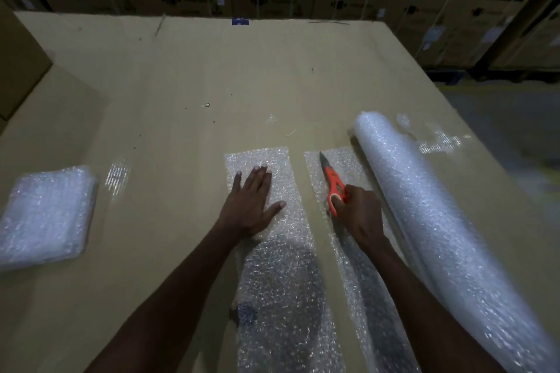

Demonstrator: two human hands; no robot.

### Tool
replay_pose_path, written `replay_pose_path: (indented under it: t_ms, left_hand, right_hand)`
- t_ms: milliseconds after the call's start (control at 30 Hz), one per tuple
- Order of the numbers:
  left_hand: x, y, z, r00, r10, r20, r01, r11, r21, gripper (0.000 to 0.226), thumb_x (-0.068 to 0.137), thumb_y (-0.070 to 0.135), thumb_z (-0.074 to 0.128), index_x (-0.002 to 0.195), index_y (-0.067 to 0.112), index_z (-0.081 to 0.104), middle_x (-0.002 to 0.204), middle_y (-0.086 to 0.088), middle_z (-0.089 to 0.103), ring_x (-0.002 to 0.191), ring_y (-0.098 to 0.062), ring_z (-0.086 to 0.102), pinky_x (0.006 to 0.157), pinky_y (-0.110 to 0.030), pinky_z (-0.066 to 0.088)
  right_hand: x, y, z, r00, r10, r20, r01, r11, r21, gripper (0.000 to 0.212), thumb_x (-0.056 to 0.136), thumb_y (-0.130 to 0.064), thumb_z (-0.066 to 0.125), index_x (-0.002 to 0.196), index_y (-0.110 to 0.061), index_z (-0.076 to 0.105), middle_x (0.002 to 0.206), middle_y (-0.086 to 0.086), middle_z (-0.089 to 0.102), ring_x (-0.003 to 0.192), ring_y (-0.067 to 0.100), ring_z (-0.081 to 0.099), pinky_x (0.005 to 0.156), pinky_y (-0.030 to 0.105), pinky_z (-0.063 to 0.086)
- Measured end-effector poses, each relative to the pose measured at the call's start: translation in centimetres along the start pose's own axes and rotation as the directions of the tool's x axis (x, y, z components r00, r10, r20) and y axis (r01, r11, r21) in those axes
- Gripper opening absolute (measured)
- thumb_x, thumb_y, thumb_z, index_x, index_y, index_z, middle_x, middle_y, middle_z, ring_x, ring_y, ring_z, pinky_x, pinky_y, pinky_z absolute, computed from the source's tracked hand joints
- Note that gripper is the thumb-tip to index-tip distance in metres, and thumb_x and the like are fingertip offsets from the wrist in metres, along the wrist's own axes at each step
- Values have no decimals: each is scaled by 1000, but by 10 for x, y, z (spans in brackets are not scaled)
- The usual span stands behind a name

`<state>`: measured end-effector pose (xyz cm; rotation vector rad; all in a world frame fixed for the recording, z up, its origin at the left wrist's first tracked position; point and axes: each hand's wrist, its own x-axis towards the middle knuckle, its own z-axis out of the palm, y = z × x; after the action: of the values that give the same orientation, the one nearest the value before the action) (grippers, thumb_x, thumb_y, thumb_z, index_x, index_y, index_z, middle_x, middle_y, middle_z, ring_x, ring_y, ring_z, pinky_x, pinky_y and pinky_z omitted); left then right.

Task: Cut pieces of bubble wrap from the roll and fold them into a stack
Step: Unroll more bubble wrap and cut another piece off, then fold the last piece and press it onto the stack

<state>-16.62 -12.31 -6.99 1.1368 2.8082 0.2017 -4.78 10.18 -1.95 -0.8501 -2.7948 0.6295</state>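
In the head view, a cut strip of bubble wrap (272,221) is pinned flat under the left hand (253,206), whose fingers are spread and straight, probably so that it does not slide before folding. Orange scissors (333,185) are gripped in the right hand (362,216), blades shut and pointing away, over the loose flap (342,179) that runs to the roll (424,206) just right of that hand. Well left of the left hand, the folded stack (45,215) lies on the cardboard-covered table (181,85). Small scraps (436,138) lie beyond the roll; nothing blocks the way to the stack.
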Motion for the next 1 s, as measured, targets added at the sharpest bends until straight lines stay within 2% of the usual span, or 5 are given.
replay_pose_path:
  t_ms: [267,500,600,700,1000]
  left_hand:
    - [-80,34,41,972,38,-233,-45,999,-25,68,103,54,37,136,-3,57,145,-22,51,136,-34,49,109,-56,39]
    - [-76,13,31,999,-10,-48,6,995,-99,84,99,62,13,153,1,33,161,-18,27,149,-32,27,119,-58,24]
    - [-60,1,24,999,-33,-9,32,993,-113,89,91,64,1,159,7,10,167,-11,5,154,-24,2,123,-47,0]
    - [-45,-13,21,999,-18,-45,12,991,-132,83,95,60,4,159,8,10,168,-9,5,155,-22,2,124,-47,2]
    - [1,-40,9,998,-24,-60,17,994,-111,81,97,58,6,158,7,15,167,-11,11,154,-25,8,124,-49,8]
  right_hand:
    - [-19,-6,7,1000,-26,-14,21,968,-249,32,98,-33,57,103,-5,72,97,19,71,89,39,68,73,39,50]
    - [-83,-48,31,944,-331,-19,331,944,10,15,91,-4,60,102,2,69,102,24,70,89,39,67,75,41,52]
    - [-101,-61,58,918,-360,168,358,933,40,44,97,-19,44,133,2,58,137,23,59,120,37,59,98,41,48]
    - [-103,-65,76,890,-359,281,380,925,-20,69,98,-35,21,153,2,37,162,24,31,150,37,32,122,49,25]
    - [-61,-77,93,865,-362,349,432,890,-148,86,92,-53,-1,162,-4,10,170,16,2,158,28,1,124,43,-6]
